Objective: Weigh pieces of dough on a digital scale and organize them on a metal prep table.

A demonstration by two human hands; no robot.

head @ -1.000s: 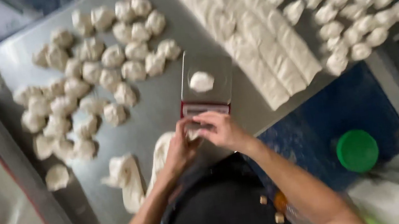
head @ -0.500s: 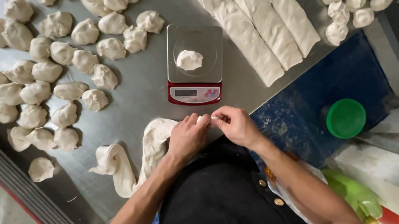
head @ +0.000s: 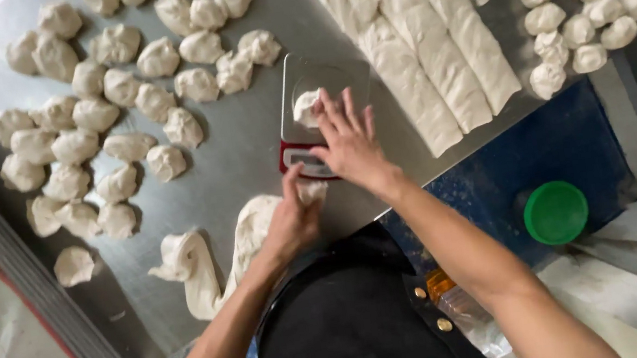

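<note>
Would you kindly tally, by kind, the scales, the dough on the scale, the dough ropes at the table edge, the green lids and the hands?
Kitchen scale: 1
Dough piece on the scale: 1
Dough rope: 1
Green lid: 1
Hands: 2, left hand gripping the rope, right hand open on the dough piece
Total: 6

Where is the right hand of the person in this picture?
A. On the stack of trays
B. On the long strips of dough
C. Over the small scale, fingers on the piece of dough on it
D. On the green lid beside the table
C: the right hand reaches over the small scale, fingers spread on the dough piece on its platform.
</note>
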